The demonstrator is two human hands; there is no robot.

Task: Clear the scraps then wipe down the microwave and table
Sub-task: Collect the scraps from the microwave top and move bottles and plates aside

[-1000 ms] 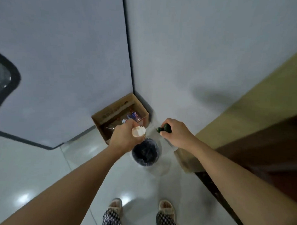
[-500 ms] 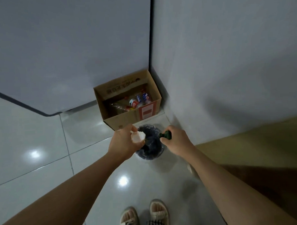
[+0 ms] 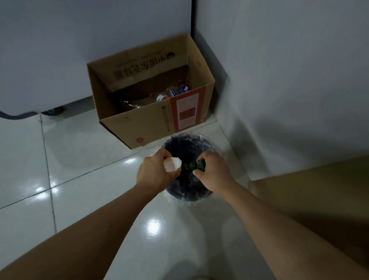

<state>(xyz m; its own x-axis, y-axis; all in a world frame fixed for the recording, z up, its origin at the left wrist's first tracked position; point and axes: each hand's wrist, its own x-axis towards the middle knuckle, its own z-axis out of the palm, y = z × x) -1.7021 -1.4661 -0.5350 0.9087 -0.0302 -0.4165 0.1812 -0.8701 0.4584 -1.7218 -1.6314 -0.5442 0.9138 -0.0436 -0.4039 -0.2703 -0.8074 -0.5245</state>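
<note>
Bearing upside-down printed characters too blurred to read on its inner flap and a red-bordered label on its front, a cardboard box [image 3: 151, 120] of bottles sits in the corner. Just before it stands a dark-lined bin [image 3: 187, 144]. Both arms reach over the bin: the left hand [image 3: 154, 175] grips a white scrap [image 3: 172, 163], the right hand [image 3: 214, 172] pinches a green scrap [image 3: 198, 165].
</note>
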